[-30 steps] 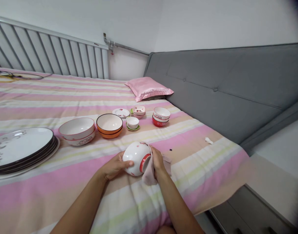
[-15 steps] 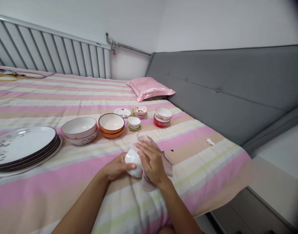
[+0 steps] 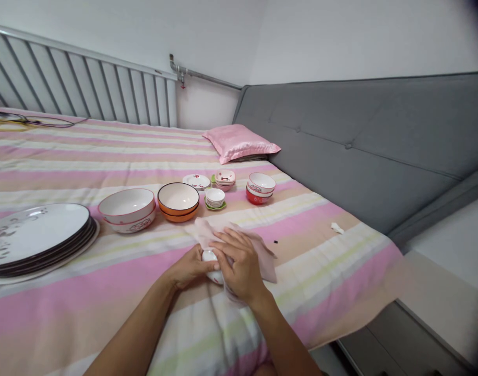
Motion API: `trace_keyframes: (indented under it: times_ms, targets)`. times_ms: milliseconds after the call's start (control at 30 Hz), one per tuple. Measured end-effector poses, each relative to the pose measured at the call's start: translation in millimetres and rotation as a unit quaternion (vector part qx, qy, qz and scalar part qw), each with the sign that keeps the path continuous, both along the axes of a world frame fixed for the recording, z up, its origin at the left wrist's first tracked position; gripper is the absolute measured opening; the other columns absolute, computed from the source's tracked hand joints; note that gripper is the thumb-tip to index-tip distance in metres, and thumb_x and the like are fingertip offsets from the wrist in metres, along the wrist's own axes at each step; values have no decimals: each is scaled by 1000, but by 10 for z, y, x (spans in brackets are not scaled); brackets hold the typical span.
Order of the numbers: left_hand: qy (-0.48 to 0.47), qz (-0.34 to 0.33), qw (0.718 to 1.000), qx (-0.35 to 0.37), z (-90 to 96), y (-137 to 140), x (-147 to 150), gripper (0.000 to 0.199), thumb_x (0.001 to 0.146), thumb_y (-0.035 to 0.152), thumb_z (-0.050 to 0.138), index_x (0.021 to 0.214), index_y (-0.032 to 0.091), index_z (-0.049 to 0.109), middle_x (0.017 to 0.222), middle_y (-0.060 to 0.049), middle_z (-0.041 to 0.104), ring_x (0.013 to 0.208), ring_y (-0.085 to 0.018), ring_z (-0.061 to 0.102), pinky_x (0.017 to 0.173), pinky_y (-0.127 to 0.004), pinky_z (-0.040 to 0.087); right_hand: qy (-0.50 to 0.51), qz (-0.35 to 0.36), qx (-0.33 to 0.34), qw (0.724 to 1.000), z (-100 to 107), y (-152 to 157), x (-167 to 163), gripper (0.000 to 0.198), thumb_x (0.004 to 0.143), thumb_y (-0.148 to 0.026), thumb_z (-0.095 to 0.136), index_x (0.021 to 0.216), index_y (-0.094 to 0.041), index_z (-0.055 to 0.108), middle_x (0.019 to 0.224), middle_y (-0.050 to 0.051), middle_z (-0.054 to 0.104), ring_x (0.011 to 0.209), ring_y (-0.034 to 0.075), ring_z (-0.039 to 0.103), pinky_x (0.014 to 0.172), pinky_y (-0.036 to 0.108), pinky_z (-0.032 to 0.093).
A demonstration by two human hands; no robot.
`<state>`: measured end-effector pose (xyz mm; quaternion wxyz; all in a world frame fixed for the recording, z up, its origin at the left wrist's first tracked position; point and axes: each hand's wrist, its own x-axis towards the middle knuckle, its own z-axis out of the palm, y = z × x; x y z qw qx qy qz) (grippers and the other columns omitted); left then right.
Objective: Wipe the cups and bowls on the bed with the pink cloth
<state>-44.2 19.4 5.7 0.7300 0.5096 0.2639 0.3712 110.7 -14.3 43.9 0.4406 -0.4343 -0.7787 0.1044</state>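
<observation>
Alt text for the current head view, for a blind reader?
The right hand holds a pink cloth over a mostly hidden white bowl in the left hand, above a striped bedspread. Stacked plates sit left, stacked bowls beyond, a pink pillow by the gray headboard.

The bowl (image 3: 210, 255) looks glossy, the cloth (image 3: 263, 258) matt.

On the bed (image 3: 86, 297), from your left: plate stack (image 3: 39, 230), large bowls (image 3: 127, 209), medium bowls (image 3: 178, 199), tiny bowls (image 3: 214, 195), small-bowl stack (image 3: 260, 184). Behind lies a pillow (image 3: 241, 142), beside the headboard (image 3: 360, 120). Nearest you, the bowl (image 3: 210, 255) sits between your left hand (image 3: 191, 269) and the cloth (image 3: 265, 256) under your right hand (image 3: 239, 258).
</observation>
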Motion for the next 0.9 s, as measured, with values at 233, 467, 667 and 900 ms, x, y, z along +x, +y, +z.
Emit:
trace_keyframes:
  times_ms: [233, 467, 667, 900]
  targets:
    - [-2, -5, 1000, -29, -16, 5, 37, 42, 63, 25, 81, 99, 11, 64, 78, -5, 66, 64, -15, 61, 60, -26, 51, 115, -27, -35, 992, -79, 124, 45, 30, 89, -24, 46, 107, -30, 70, 119, 0, 65, 122, 22, 52, 106, 43, 37]
    - [9, -8, 999, -35, -6, 3, 34, 51, 62, 27, 81, 107, 11, 63, 82, -7, 67, 66, -15, 61, 60, -25, 50, 221, -49, -89, 970, -161, 208, 85, 28, 88, -26, 48, 102, -24, 72, 114, 3, 69, 118, 22, 56, 104, 38, 40]
    - [22, -2, 999, -42, 38, -13, 43, 50, 60, 28, 82, 104, 9, 66, 84, -10, 70, 70, -18, 63, 64, -28, 52, 304, -48, -132, 942, -181, 250, 117, 29, 87, -30, 49, 100, -21, 73, 109, 4, 70, 108, 23, 62, 97, 36, 45]
    - [35, -9, 999, -29, 30, -18, 25, 50, 61, 29, 81, 104, 10, 67, 88, -11, 71, 76, -22, 65, 70, -32, 52, 352, -119, -182, 910, -221, 271, 140, 28, 82, -34, 52, 67, -18, 70, 63, -3, 65, 69, 18, 58, 66, 25, 45]
